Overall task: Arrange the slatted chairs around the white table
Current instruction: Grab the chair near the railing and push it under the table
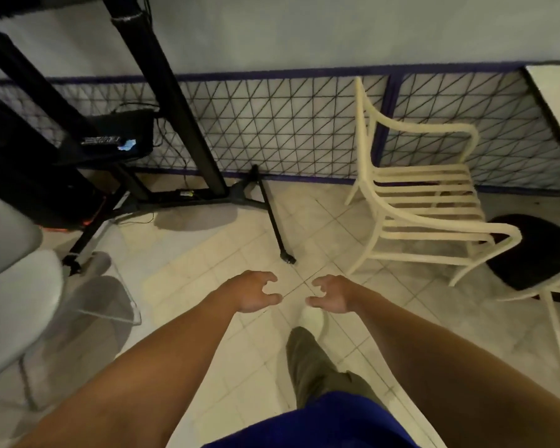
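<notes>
Cream slatted chair (424, 202), curved armrests, horizontal seat slats, thin splayed legs, upright on pale floor tiles (214, 253). Standing just in front of the black wire-grid fence (272, 130), seat turned toward the white table (556, 101) at far right. Nearer than the chair, left hand (254, 292) and right hand (328, 294) both empty, fingers loosely curled, half open, well apart from the chair.

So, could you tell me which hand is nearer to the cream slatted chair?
Right. The right hand hangs empty just below-left of the slatted chair, near its front leg; the left hand is farther left, also empty.
</notes>
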Action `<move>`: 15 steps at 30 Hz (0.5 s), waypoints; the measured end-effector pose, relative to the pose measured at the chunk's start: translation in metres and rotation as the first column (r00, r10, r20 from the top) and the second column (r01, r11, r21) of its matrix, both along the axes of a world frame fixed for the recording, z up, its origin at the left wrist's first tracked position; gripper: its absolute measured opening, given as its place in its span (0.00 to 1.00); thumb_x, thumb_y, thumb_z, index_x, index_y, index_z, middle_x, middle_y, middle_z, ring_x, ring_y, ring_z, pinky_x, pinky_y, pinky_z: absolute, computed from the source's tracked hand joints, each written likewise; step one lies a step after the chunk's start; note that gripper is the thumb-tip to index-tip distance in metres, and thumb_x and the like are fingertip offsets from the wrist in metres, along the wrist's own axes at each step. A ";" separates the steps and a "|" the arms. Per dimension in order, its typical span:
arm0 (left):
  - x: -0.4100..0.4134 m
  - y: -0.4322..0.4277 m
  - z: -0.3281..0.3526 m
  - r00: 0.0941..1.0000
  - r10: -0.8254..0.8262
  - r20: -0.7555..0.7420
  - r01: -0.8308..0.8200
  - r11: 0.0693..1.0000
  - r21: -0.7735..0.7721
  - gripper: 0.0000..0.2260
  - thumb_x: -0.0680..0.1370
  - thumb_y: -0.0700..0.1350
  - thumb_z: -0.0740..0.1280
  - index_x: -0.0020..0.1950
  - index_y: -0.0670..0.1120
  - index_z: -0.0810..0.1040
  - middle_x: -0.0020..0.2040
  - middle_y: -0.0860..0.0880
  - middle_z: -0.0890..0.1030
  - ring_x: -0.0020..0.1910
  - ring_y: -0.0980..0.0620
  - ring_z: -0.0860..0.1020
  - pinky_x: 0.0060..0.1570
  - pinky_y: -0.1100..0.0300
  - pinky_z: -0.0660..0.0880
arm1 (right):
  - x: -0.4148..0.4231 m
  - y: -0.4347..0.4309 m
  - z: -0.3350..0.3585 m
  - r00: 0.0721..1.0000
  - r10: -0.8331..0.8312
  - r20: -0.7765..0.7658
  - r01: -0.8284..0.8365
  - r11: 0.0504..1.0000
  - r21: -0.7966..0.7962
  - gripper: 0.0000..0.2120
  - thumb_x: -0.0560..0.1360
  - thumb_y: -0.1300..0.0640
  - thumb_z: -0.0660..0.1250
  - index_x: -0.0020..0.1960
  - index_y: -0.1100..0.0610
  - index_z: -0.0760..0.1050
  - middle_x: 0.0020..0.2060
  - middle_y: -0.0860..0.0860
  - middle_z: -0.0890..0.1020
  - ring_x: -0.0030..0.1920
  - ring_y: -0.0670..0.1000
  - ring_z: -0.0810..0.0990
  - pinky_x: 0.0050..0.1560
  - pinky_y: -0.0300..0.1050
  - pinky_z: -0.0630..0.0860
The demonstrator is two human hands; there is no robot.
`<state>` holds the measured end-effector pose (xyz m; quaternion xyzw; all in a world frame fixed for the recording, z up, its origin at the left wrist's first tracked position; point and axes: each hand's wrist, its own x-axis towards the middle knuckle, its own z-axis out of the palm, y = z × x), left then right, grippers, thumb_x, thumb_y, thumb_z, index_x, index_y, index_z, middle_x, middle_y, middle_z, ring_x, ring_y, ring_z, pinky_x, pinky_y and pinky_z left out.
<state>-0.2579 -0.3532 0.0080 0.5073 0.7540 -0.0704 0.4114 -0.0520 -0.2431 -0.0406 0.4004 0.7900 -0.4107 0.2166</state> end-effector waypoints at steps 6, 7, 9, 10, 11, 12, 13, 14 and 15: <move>-0.065 0.125 -0.006 0.995 -0.097 -0.009 0.097 0.995 -0.028 0.29 0.77 0.63 0.66 0.76 0.56 0.67 0.73 0.48 0.70 0.67 0.49 0.72 0.66 0.55 0.70 | -0.066 0.098 -0.003 0.997 -0.073 0.000 0.073 0.997 0.007 0.36 0.78 0.38 0.63 0.78 0.56 0.60 0.75 0.55 0.66 0.73 0.55 0.66 0.72 0.49 0.63; -0.074 0.146 -0.001 0.992 -0.121 -0.018 0.121 0.992 -0.025 0.29 0.78 0.63 0.66 0.76 0.56 0.67 0.74 0.48 0.70 0.68 0.49 0.72 0.66 0.56 0.69 | -0.074 0.114 0.000 0.996 -0.086 0.005 0.086 0.996 0.014 0.36 0.77 0.38 0.63 0.78 0.56 0.60 0.75 0.55 0.66 0.73 0.55 0.66 0.72 0.50 0.63; -0.090 0.191 0.011 0.987 -0.160 -0.021 0.160 0.987 0.003 0.27 0.78 0.61 0.66 0.75 0.56 0.68 0.73 0.49 0.71 0.68 0.49 0.72 0.63 0.58 0.69 | -0.088 0.147 0.011 0.991 -0.135 -0.004 0.135 0.991 0.027 0.36 0.77 0.37 0.63 0.78 0.56 0.59 0.75 0.54 0.66 0.73 0.55 0.66 0.72 0.50 0.63; -0.096 0.211 0.016 0.983 -0.184 -0.022 0.184 0.983 0.025 0.26 0.78 0.61 0.67 0.75 0.56 0.69 0.72 0.49 0.72 0.67 0.49 0.72 0.61 0.58 0.69 | -0.092 0.161 0.018 0.988 -0.157 -0.013 0.157 0.987 0.032 0.36 0.77 0.38 0.63 0.78 0.55 0.59 0.76 0.54 0.65 0.74 0.55 0.65 0.73 0.50 0.62; -0.099 0.232 0.022 0.975 -0.223 -0.024 0.223 0.974 0.041 0.25 0.78 0.60 0.67 0.74 0.56 0.70 0.72 0.49 0.72 0.67 0.49 0.73 0.61 0.58 0.70 | -0.095 0.175 0.025 0.985 -0.173 -0.018 0.174 0.984 0.047 0.36 0.77 0.38 0.63 0.78 0.55 0.59 0.76 0.53 0.64 0.74 0.55 0.64 0.73 0.50 0.61; -0.100 0.253 0.027 0.966 -0.257 -0.033 0.259 0.965 0.047 0.26 0.78 0.61 0.67 0.75 0.55 0.70 0.72 0.50 0.73 0.67 0.49 0.73 0.61 0.57 0.70 | -0.097 0.189 0.031 0.982 -0.190 -0.020 0.191 0.979 0.072 0.35 0.78 0.38 0.63 0.78 0.54 0.59 0.76 0.53 0.64 0.74 0.55 0.64 0.73 0.50 0.61; -0.100 0.273 0.032 0.957 -0.287 -0.042 0.289 0.956 0.048 0.27 0.78 0.61 0.67 0.75 0.55 0.69 0.73 0.50 0.72 0.67 0.49 0.73 0.63 0.56 0.70 | -0.099 0.202 0.036 0.975 -0.219 -0.024 0.220 0.971 0.098 0.35 0.78 0.38 0.62 0.78 0.54 0.59 0.76 0.53 0.64 0.74 0.56 0.63 0.73 0.51 0.61; -0.099 0.298 0.038 0.944 -0.326 -0.049 0.328 0.943 0.046 0.28 0.78 0.61 0.67 0.76 0.54 0.68 0.73 0.50 0.72 0.68 0.49 0.73 0.63 0.55 0.70 | -0.101 0.217 0.041 0.966 -0.258 -0.029 0.260 0.958 0.123 0.35 0.78 0.38 0.62 0.78 0.54 0.59 0.76 0.53 0.64 0.74 0.56 0.64 0.73 0.51 0.61; -0.097 0.317 0.043 0.933 -0.355 -0.048 0.358 0.932 0.050 0.28 0.78 0.61 0.67 0.76 0.54 0.67 0.73 0.50 0.71 0.68 0.49 0.73 0.63 0.54 0.70 | -0.102 0.229 0.045 0.954 -0.297 -0.039 0.300 0.945 0.133 0.35 0.77 0.37 0.63 0.78 0.53 0.60 0.76 0.54 0.65 0.74 0.56 0.64 0.73 0.52 0.62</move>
